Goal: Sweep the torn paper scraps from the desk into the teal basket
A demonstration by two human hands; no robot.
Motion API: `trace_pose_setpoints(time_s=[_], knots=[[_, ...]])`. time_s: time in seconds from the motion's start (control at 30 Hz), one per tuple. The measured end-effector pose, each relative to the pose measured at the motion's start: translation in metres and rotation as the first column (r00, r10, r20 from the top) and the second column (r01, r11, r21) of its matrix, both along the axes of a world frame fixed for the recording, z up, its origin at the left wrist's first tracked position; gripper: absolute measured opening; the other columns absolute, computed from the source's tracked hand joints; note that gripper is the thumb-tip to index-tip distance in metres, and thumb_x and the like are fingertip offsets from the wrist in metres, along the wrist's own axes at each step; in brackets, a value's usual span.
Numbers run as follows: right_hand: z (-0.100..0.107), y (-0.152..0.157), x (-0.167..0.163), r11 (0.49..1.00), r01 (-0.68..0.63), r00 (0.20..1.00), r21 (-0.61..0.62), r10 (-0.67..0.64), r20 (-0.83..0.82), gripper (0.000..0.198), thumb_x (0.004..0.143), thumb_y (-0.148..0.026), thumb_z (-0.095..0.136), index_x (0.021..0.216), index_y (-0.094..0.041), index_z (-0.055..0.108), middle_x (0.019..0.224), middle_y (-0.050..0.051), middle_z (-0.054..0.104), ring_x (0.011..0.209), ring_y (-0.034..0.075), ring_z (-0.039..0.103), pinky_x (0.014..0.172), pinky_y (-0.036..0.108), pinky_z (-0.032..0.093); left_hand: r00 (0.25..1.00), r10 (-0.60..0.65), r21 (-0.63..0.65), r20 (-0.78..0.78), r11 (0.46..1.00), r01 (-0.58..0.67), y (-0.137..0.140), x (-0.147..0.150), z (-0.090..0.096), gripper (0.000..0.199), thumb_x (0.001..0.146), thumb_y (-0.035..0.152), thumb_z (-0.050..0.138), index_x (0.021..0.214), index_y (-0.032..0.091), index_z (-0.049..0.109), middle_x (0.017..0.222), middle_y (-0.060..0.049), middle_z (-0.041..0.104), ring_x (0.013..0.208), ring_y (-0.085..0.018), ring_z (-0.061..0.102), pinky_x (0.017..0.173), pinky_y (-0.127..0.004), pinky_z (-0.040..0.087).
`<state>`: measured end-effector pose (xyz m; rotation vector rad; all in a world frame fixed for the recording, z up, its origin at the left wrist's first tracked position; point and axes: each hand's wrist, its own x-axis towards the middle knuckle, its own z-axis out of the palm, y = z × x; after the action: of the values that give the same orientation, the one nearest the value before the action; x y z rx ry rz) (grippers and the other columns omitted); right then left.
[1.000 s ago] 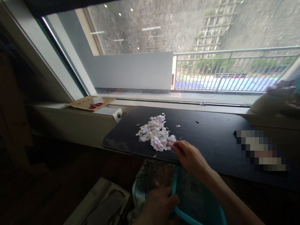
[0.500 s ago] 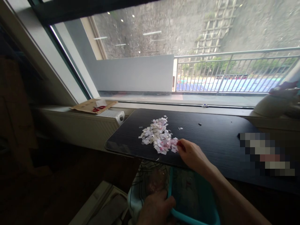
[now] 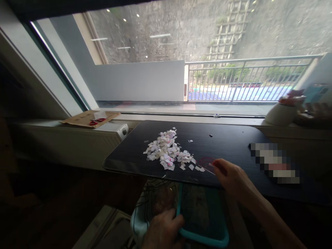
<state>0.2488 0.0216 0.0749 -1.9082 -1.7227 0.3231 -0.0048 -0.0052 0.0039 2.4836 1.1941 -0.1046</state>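
Note:
A spread pile of small paper scraps [image 3: 166, 148], mostly white with some pink, lies on the dark tabletop [image 3: 223, 145]. To its right, my right hand [image 3: 232, 176] pinches a thin, see-through piece with pink curved marks [image 3: 206, 162] and a pale straight edge. Its exact kind is unclear. The piece's edge is close to the nearest scraps. Below the table's front edge, my left hand [image 3: 164, 228] is closed on the rim of a turquoise plastic bin [image 3: 203, 237]. The bin's open top sits just under the tabletop; its inside is dim.
Red-handled scissors [image 3: 97, 121] lie on a brown paper sheet [image 3: 75, 119] by the radiator [image 3: 114, 129]. A pixelated object [image 3: 275, 162] is on the table's right. A white cat-like figure [image 3: 281, 110] stands on the sill. A patterned cloth [image 3: 141, 207] hangs beside the bin.
My right hand has moved right, away from the pile, with the see-through piece. Some scraps now lie spread toward the right. My left hand stays on the bin's rim; the view has shifted right.

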Motion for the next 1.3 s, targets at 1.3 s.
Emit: trace_pose_setpoints(time_s=[1.3], knots=[[0.002,-0.015,0.006,0.996,0.032,0.999,0.080,-0.035,0.027,0.020,0.083,-0.029,0.045,0.090,-0.021,0.063,0.084,0.004,0.068,0.070,0.017,0.062,0.061,0.027,0.043,1.000,0.005,-0.026,0.021,1.000,-0.005,-0.003,0.001,0.007,0.019,0.070,0.016,0.055,0.087,0.024,0.053,0.093,-0.001,0.057,0.087,-0.020,0.054,0.069,-0.028,0.037]])
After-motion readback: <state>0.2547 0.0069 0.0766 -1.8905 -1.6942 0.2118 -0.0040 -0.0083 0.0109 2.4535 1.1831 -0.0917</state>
